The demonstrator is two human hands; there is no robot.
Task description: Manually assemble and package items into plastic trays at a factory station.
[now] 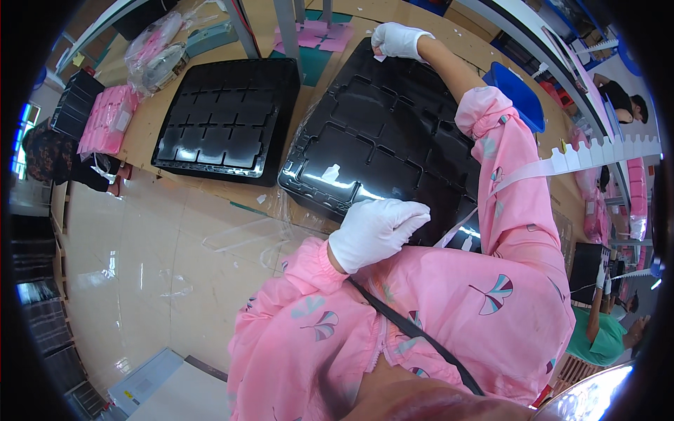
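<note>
A large black moulded plastic tray (393,133) lies in front of me on the bench, its ribbed face up. My right hand (401,41), in a white glove, reaches to the tray's far left corner. Its fingers are curled on a small white sticker (380,58) at the edge. My left hand (379,230), also gloved, is closed at the near edge, fingertips pressed together; anything inside is hidden. Another white sticker (331,172) sits on the near left of the tray. A strip of white tabs (583,160) crosses over my right sleeve.
A second black tray stack (223,118) stands to the left on the bench. Beyond are pink-wrapped packs (109,119), clear plastic bags and metal posts. A blue bin (516,95) stands right of my arm. Clear film (253,231) hangs off the near edge. Other people work at both sides.
</note>
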